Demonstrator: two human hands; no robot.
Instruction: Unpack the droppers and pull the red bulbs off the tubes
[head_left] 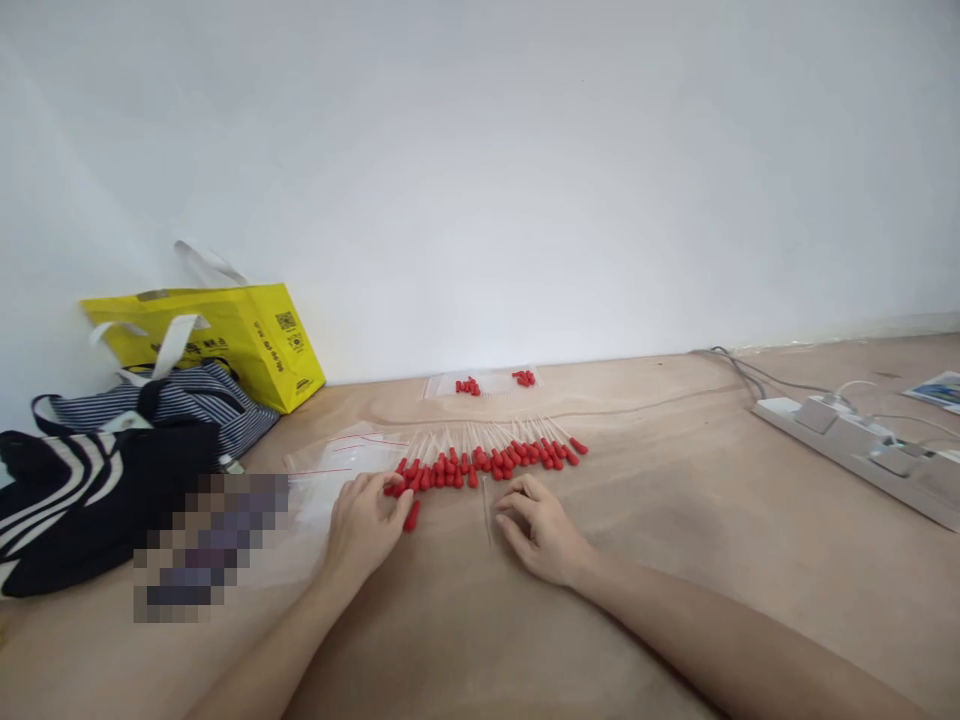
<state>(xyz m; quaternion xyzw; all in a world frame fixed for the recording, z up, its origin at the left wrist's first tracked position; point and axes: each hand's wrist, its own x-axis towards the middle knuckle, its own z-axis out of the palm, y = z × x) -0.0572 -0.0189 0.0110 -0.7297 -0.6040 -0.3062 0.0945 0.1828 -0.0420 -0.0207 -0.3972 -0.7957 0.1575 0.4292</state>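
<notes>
A row of glass droppers with red rubber bulbs [480,460] lies fanned out on the wooden tabletop, thin clear stems toward the wall. My left hand [367,525] is at the row's left end, thumb and forefinger slightly apart around the nearest red bulbs. Just below that thumb sits a single red rubber bulb [412,516]; whether it has a stem is hidden. My right hand [544,530] rests on its side with loosely curled fingers, a gap showing between thumb and forefinger. Close to its fingertips lies a thin clear glass tube [487,510], apart from them.
Clear plastic bags [315,500] lie left of my left hand. Another clear bag [435,386] with red bulbs lies near the wall. A yellow bag [217,320], striped bag [202,400] and black cloth [120,500] stand left. A white power strip [847,455] with cords lies right.
</notes>
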